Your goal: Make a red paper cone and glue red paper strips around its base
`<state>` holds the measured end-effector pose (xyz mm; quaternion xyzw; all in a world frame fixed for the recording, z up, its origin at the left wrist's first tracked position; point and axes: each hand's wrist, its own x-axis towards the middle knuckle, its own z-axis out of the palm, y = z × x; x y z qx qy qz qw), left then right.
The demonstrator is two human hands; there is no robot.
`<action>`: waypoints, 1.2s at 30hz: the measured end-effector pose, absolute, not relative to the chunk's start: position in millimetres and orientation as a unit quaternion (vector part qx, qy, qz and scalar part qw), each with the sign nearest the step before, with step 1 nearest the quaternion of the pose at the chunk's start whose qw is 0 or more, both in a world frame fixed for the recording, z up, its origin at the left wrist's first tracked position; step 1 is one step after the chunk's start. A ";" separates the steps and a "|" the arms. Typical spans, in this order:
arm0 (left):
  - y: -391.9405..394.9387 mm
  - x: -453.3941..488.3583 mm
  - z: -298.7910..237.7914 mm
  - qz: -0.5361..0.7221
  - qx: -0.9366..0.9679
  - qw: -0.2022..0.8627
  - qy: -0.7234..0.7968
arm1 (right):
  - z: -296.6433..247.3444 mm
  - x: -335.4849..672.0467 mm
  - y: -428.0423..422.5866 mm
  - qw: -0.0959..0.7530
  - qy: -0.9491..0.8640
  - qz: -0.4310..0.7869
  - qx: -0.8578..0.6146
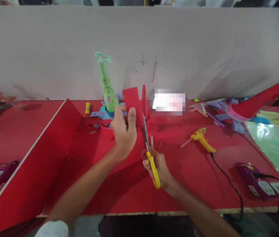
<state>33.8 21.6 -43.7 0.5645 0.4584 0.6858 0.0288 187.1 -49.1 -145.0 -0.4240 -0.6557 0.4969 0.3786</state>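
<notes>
My left hand (125,133) is closed around a strip of red paper (131,97), thumb towards me, holding it up above the table. In my right hand (163,169) are yellow-handled scissors (153,168), their blades slightly apart and pointing up and away from me. The blades are just right of the paper; whether they touch it I cannot tell. Behind them stands a narrow red paper cone (143,95). A green paper cone (108,90) with writing and a pale green wire shape on top stands behind my left hand.
A yellow glue gun (201,138) lies at right, its cord leading to a purple power box (254,181). A lit phone (169,101) leans at the wall. A glue stick (87,108) stands back left. A red divider panel (45,148) borders the left; paper scraps (218,105) lie back right.
</notes>
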 end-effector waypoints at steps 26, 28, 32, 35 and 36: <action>22.0 35.0 -42.4 0.685 0.559 0.046 0.466 | -134.4 186.2 -48.6 0.381 -0.604 0.537 -0.450; 22.5 35.0 -42.3 0.685 0.560 0.042 0.464 | -135.4 186.4 -48.6 0.380 -0.601 0.538 -0.452; 22.3 34.4 -41.3 0.684 0.561 0.036 0.464 | -141.6 186.7 -47.7 0.394 -0.597 0.540 -0.444; 20.8 34.9 -40.9 0.680 0.559 0.045 0.472 | -146.4 185.0 -47.6 0.403 -0.597 0.550 -0.423; 20.1 35.3 -41.0 0.678 0.559 0.049 0.475 | -147.5 184.1 -47.7 0.406 -0.597 0.553 -0.416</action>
